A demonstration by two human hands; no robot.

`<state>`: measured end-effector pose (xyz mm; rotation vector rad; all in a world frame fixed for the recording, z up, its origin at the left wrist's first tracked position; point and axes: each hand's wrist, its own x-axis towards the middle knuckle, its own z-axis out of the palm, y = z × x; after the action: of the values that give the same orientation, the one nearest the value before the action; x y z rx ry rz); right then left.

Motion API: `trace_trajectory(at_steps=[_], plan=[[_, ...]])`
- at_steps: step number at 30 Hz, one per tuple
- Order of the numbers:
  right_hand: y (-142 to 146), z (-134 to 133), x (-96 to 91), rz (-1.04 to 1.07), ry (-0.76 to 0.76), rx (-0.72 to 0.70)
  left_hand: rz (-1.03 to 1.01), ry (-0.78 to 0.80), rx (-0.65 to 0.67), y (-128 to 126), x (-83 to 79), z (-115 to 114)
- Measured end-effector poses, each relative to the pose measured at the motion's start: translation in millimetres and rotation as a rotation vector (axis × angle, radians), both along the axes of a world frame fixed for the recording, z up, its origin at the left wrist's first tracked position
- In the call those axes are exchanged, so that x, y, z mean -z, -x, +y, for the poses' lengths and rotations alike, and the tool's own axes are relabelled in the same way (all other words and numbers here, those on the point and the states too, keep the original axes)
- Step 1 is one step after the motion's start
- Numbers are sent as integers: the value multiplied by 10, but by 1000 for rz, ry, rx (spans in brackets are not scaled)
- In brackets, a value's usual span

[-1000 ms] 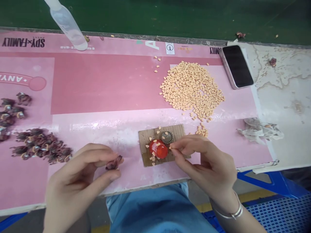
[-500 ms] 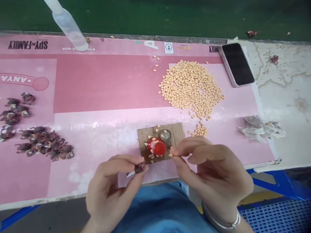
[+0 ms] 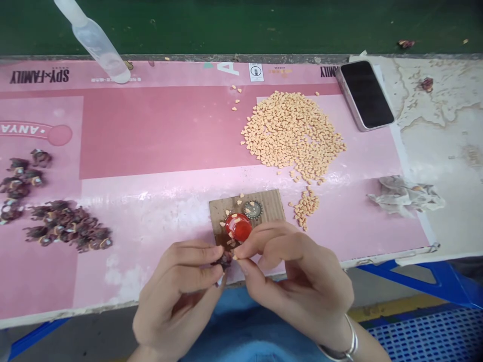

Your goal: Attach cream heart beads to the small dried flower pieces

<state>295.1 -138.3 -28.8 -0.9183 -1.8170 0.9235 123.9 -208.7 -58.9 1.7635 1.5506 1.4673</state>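
My left hand [image 3: 181, 291] pinches a small dark brown figure piece [image 3: 224, 259] between thumb and fingers. My right hand [image 3: 294, 271] is closed on a tiny tan piece [image 3: 235, 256], held right against the figure piece; whether the two touch I cannot tell. Just beyond them lies a wooden board [image 3: 272, 202], its near part hidden by my hands. On it sit a red cap-like dish [image 3: 241, 229] and a metal bottle cap [image 3: 252, 209], with several tan pieces scattered on and around them.
A large pile of tan pieces [image 3: 290, 136] lies beyond the board, a smaller heap [image 3: 306, 207] nearer. Dark figure pieces [image 3: 68, 226] are grouped at left. A clear plastic bottle [image 3: 100, 48], a phone [image 3: 366, 95] and a crumpled tissue [image 3: 405, 195] also lie on the pink-covered table [image 3: 158, 125].
My right hand has moved left with the tan piece, up to the dark figure piece. My left hand has turned the figure piece slightly, and its fingers cover more of it.
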Motion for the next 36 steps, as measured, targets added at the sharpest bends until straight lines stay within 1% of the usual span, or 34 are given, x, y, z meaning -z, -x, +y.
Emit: trace_trajectory(at_steps=[5, 7, 13, 15, 17, 18, 19, 20, 22, 24, 25, 26, 27, 29, 30, 32, 34, 36], plan=[[0, 1, 32, -17, 11, 2, 45, -32, 12, -45, -5, 84], [-7, -16, 35, -40, -9, 15, 55, -33, -3, -64, -5, 102], [-13, -143, 18, -251, -198, 40, 104, -39, -29, -98, 8, 117], [-19, -169, 13, -249, -245, 17, 89, -34, -45, -98, 19, 119], [-56, -175, 14, -204, -226, -41, 55, -9, -45, -66, 9, 118], [-96, -171, 22, -172, -194, -43, 35, 15, -34, -31, -8, 121], [-153, -162, 38, -139, -153, -12, 24, 53, -16, 20, -35, 130], [-228, -146, 64, -108, -118, 57, 30, 95, 1, 88, -68, 154], [-431, -90, 149, -61, -93, 266, 117, 162, 13, 276, -141, 268], [-677, -10, 266, -44, -151, 480, 246, 201, -30, 516, -193, 521], [-803, 31, 328, -99, -144, 536, 298, 221, -80, 639, -205, 711], [-920, 68, 387, -202, -129, 560, 314, 265, -115, 755, -208, 943], [-1023, 98, 440, -300, -127, 570, 306, 307, -157, 854, -204, 1213], [-1169, 134, 521, -464, -145, 536, 283, 426, -305, 987, -190, 1826], [-1208, 141, 546, -512, -157, 513, 266, 433, -410, 1019, -184, 2144], [-1227, 148, 567, -556, -165, 474, 343, 449, -485, 1026, -178, 2738], [-1196, 159, 556, -564, -161, 452, 389, 472, -550, 981, -167, 3211], [-1154, 183, 529, -563, -168, 425, 397, 502, -560, 918, -138, 3526]])
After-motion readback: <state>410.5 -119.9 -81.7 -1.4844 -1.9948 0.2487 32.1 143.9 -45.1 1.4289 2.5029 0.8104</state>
